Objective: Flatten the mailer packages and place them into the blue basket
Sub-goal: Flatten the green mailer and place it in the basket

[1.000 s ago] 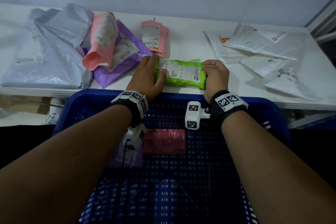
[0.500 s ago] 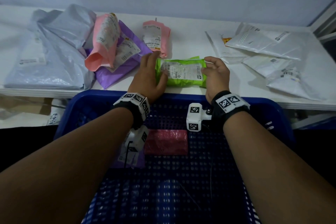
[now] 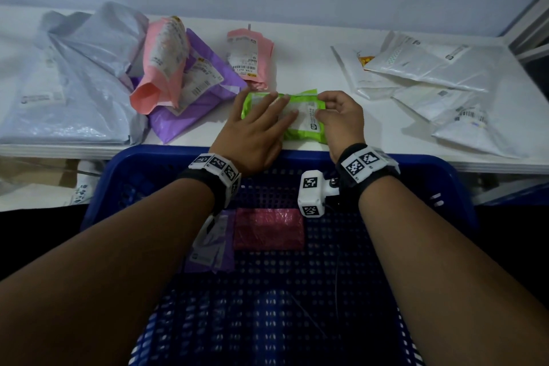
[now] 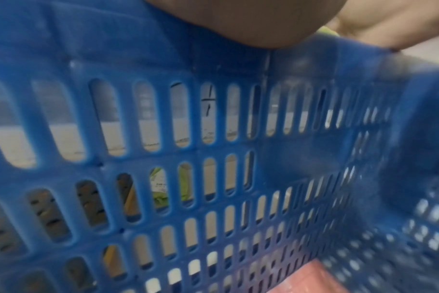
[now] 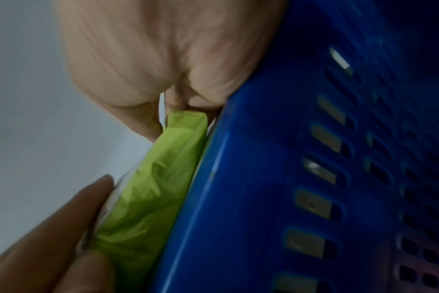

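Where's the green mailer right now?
In the head view the green mailer lies on the white table at its near edge, just beyond the blue basket, under the left hand and pinched by the right hand.

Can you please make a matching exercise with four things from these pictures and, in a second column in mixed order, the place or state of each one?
Things:
1. green mailer
2. red package
3. white mailers
4. left hand

Places or states:
A. lies inside the blue basket
B. piled on the table's right side
C. presses flat, fingers spread
D. on the table's near edge, between both hands

Pairs: 1-D, 2-A, 3-B, 4-C
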